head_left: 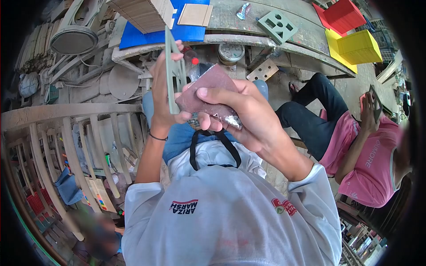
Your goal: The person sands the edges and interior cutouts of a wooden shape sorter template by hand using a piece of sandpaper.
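Note:
My left hand (160,91) grips a grey-green panel with cut-out shapes (172,71), held upright so that it shows nearly edge-on. In my right hand (248,106) is a piece of reddish-brown sandpaper (212,86), its thumb pressed on the face and white dust along the lower edge. The sandpaper's left corner meets the panel's lower part in this view. Both hands are over my lap, in front of the bench. Another green panel with cut-out holes (278,26) lies on the bench.
A wooden bench (235,35) runs across the front, with a cardboard-coloured box (143,13) on blue sheet, and red (345,15) and yellow boxes (359,46). Under it stands a lidded tub (230,53). A slatted wooden rail (66,113) is at left. A person in pink (372,159) sits at right holding a panel.

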Demonstrator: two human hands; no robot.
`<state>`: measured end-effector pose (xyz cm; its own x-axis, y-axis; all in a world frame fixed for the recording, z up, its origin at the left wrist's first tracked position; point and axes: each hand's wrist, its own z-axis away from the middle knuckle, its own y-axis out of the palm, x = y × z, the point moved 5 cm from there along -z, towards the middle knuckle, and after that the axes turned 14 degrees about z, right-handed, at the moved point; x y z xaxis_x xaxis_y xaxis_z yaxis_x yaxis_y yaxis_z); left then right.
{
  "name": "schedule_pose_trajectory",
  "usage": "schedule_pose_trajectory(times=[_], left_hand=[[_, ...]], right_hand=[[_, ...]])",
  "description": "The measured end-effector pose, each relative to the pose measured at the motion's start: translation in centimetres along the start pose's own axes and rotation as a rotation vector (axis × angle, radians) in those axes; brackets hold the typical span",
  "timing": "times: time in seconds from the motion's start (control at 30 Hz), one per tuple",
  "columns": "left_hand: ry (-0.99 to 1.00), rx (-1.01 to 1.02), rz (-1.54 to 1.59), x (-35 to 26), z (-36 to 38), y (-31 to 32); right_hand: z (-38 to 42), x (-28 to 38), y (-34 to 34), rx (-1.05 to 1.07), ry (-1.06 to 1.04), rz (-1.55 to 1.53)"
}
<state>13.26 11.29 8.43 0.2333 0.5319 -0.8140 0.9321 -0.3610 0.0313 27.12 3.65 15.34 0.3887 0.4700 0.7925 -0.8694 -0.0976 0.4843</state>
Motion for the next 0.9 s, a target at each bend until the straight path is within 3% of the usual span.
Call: schedule_pose_trajectory(times=[0.1,0.17,0.23,0.3,0.37,0.57,0.63,0.67,0.7,0.77,0.8,0.83,0.9], left_hand=[[0.059,0.059,-0.193,-0.7,-0.1,-1.3],[0.257,0.223,-0.386,-3.0,-1.0,-1.4],[0.243,0.289,-0.454,-5.4,-2.2,-1.6],[0.280,0.504,-0.584,-6.8,-2.8,-1.1],[0.265,0.538,-0.623,-8.4,-4.0,-1.2],[0.413,0.761,-0.915,-10.2,-3.9,0.0],[0.519,0.901,-1.017,-10.4,-3.1,0.9],[0.377,0.796,-0.891,-10.7,-3.9,0.8],[0.376,0.789,-0.907,-10.7,-3.8,0.6],[0.058,0.367,-0.521,-9.5,-4.4,-1.9],[-0.007,0.246,-0.336,-7.4,-3.4,-3.2],[-0.006,0.242,-0.341,-6.8,-2.9,-3.2],[-0.106,0.168,-0.512,-5.5,-1.8,-2.5]], right_hand=[[-0.3,-0.9,-1.1,-0.017,0.136,-0.107],[-0.3,-1.0,-1.0,-0.077,0.164,-0.151],[-0.5,-0.8,-1.4,-0.036,0.140,-0.153],[-0.6,-0.5,-1.9,0.007,0.119,-0.166],[-0.8,-0.4,-1.8,0.057,0.102,-0.169],[-1.7,-2.7,-3.1,-0.085,0.168,-0.294],[-2.0,-2.0,-3.4,0.115,0.054,-0.432],[-2.5,-2.2,-4.0,0.103,0.021,-0.356],[-2.6,-2.1,-3.9,0.118,0.022,-0.351],[-2.7,-1.1,-4.6,-0.037,-0.160,-0.102],[-2.4,-0.9,-5.2,-0.016,-0.222,-0.020],[-2.4,-0.9,-4.6,-0.010,-0.222,-0.018],[-1.0,0.7,-3.6,-0.221,-0.495,0.318]])
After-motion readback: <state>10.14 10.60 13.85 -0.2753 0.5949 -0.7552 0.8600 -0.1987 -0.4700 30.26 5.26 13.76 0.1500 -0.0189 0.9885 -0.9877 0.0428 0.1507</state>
